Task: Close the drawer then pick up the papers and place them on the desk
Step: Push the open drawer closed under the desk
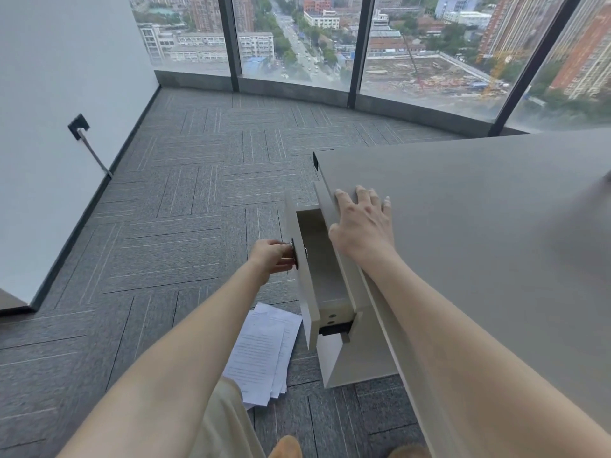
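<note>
A beige drawer (322, 276) stands pulled out from under the left edge of the grey desk (479, 226); its inside looks empty. My left hand (272, 257) is closed around the small metal knob on the drawer front. My right hand (362, 223) lies flat, fingers spread, on the desk top at its left edge, holding nothing. A loose stack of printed white papers (264, 352) lies on the carpet below the drawer front, partly hidden by my left forearm and knee.
Grey carpet tiles cover the floor. A white wall (49, 110) with a black socket and cable (79, 127) runs along the left. Floor-to-ceiling windows (297, 38) curve across the back. My shoes (287, 446) show at the bottom edge.
</note>
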A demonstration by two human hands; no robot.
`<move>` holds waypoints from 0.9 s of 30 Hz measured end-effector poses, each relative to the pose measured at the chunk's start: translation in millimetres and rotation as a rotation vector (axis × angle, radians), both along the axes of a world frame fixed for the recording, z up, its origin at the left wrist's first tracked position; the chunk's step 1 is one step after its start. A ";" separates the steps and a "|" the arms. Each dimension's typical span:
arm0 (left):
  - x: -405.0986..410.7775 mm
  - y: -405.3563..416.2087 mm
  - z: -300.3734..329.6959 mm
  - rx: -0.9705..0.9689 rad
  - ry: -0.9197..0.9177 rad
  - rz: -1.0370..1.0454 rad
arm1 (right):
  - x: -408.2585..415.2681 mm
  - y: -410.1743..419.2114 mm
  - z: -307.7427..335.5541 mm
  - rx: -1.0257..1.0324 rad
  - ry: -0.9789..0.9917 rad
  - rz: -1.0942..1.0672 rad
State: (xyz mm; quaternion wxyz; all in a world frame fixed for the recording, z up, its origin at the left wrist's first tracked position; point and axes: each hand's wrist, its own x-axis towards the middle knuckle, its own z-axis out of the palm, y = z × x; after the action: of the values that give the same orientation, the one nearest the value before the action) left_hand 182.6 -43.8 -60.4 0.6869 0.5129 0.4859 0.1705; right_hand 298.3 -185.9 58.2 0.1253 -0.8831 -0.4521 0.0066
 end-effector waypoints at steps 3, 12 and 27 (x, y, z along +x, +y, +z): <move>8.4 -2.2 -0.8 -0.007 -0.020 -0.023 | 0.6 0.4 -0.5 0.000 0.002 -0.002; 30.9 -11.7 -6.0 -0.063 -0.091 -0.035 | 1.0 1.8 -0.6 0.009 -0.002 -0.009; 54.8 -17.2 -12.2 -0.113 -0.163 -0.063 | 0.5 2.7 -1.7 0.004 -0.007 -0.011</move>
State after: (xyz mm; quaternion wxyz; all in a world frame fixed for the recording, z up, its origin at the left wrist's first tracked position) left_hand 237.4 -60.9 -72.6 0.7570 0.4728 0.4208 0.1623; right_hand 298.8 -183.2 56.4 0.1256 -0.8854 -0.4475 0.0018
